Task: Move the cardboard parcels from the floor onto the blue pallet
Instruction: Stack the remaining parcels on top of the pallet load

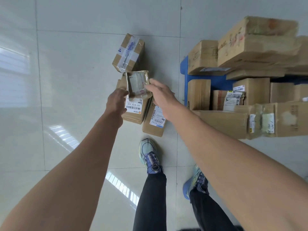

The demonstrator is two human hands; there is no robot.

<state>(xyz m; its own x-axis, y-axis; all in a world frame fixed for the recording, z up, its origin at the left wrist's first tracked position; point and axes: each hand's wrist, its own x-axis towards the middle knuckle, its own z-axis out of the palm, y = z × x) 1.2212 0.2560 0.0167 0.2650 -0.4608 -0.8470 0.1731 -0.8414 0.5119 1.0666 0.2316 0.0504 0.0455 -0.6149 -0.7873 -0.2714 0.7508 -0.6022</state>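
left hand (116,100), right hand (160,92) seemingly grip small taped parcel (137,84).

Small parcel (137,83): gripped between left hand (116,101) and right hand (160,93).
Below: three floor parcels (133,112).
Blue pallet (184,67): loaded with boxes (256,42).

Four cardboard parcels are being counted off the pallet: a taped parcel (128,52), a small parcel (138,83), a labelled parcel (133,112) and a second labelled parcel (155,122). One blue pallet (184,65) is being shown, and about ten stacked parcels (256,40) are being carried on it — the exact number is being hidden by the stacking. Two hands are being seen — the left hand (116,101) and the right hand (160,92). Two shoes are being counted, the left shoe (149,155) and the right shoe (196,182).
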